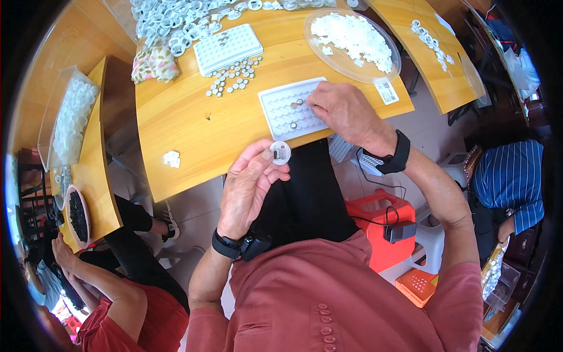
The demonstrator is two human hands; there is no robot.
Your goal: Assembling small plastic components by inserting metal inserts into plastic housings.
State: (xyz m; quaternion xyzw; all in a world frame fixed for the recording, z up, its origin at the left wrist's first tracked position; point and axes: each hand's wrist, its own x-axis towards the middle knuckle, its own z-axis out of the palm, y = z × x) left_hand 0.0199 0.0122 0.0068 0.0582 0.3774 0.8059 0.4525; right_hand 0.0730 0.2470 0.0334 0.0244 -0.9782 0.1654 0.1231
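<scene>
My left hand (246, 190) is closed, pinching a small round white plastic part (281, 153) with a dark metallic piece inside it, just off the table's front edge. Over a white tray with round wells (272, 97), my right hand (352, 114) is bent down with its fingertips pressed together. Whatever they may hold is hidden. A few small silver metal discs (294, 125) lie in the tray's wells. Farther back, several similar loose discs (231, 79) are scattered on the table beside a stack of white trays (229, 50).
The wooden table (193, 129) bears a heap of round white plastic parts (170, 23), a floral cloth bundle (154, 63) and a round clear dish (396, 61) of white pieces. A red stool (381, 234) stands at my right. Co-workers sit at left and right.
</scene>
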